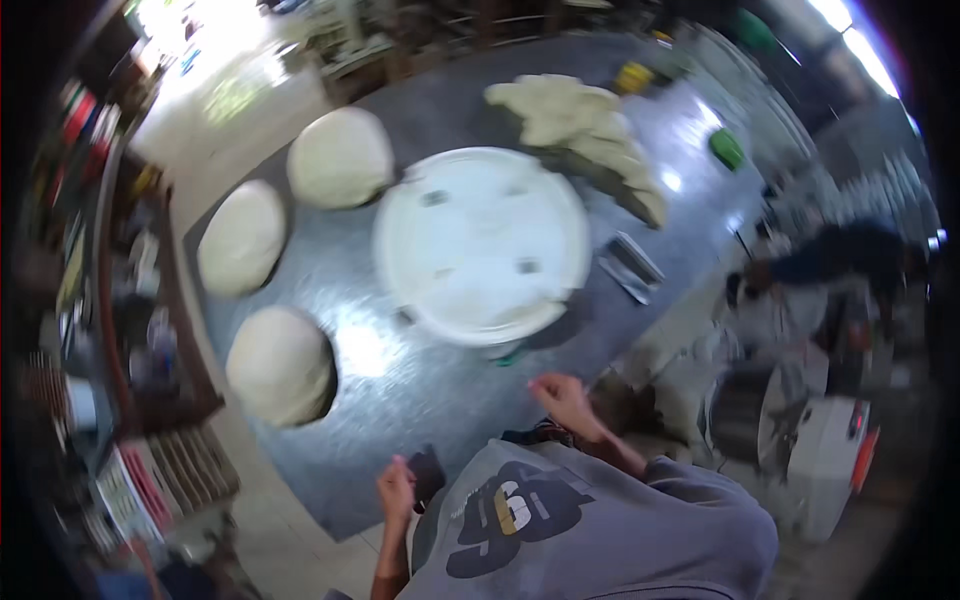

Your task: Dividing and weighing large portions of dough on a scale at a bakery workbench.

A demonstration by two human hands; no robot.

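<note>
My left hand (397, 490) is at the near edge of the metal table (400, 400), fingers curled in, beside a dark object (428, 473) that is too blurred to name. Also curled is my right hand (567, 402), over the table's near right edge, below a round white plate (480, 245). Nothing shows in either hand. The plate has a raised rim and several dark slots; a bit of green shows under its near side. Three large smooth dough balls (280, 365) rest along the left. An uneven slab of dough (580, 120) lies at the far right.
A metal dough scraper (630, 268) lies right of the plate. Farther off are a green item (727, 148) and a yellow one (633, 77). White machinery (830, 450) stands at right, near a person in dark clothes (850, 255). Shelving (120, 290) runs along the left.
</note>
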